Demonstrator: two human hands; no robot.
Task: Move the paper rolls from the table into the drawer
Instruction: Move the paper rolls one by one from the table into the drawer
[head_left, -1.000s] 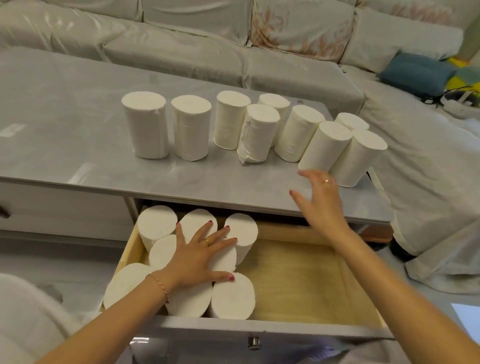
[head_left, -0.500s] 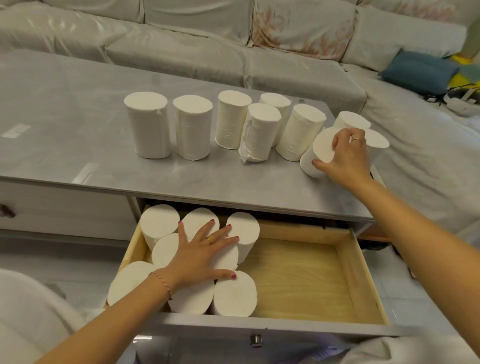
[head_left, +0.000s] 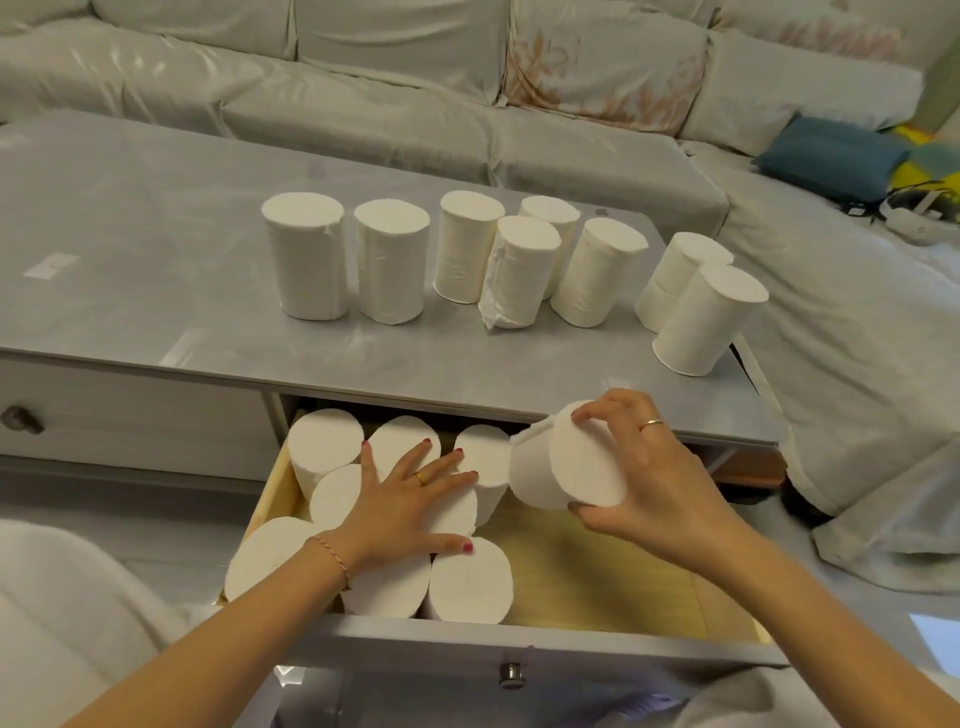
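Note:
Several white paper rolls (head_left: 395, 260) stand upright in a row on the grey table (head_left: 156, 218). Below its front edge the wooden drawer (head_left: 592, 582) is pulled out, with several rolls (head_left: 470, 579) packed upright in its left half. My left hand (head_left: 410, 504) lies flat with spread fingers on top of those rolls. My right hand (head_left: 649, 473) grips one roll (head_left: 566, 467), tilted, in the air over the drawer's back edge, just right of the packed rolls.
A covered sofa (head_left: 467, 104) runs behind and to the right of the table, with a blue cushion (head_left: 831, 156) on it. A second, shut drawer with a knob (head_left: 21, 418) is at the left. The drawer's right half shows bare wood.
My right hand took a roll from the table's right end and carried it down toward me, over the drawer. My left hand stayed on the packed rolls.

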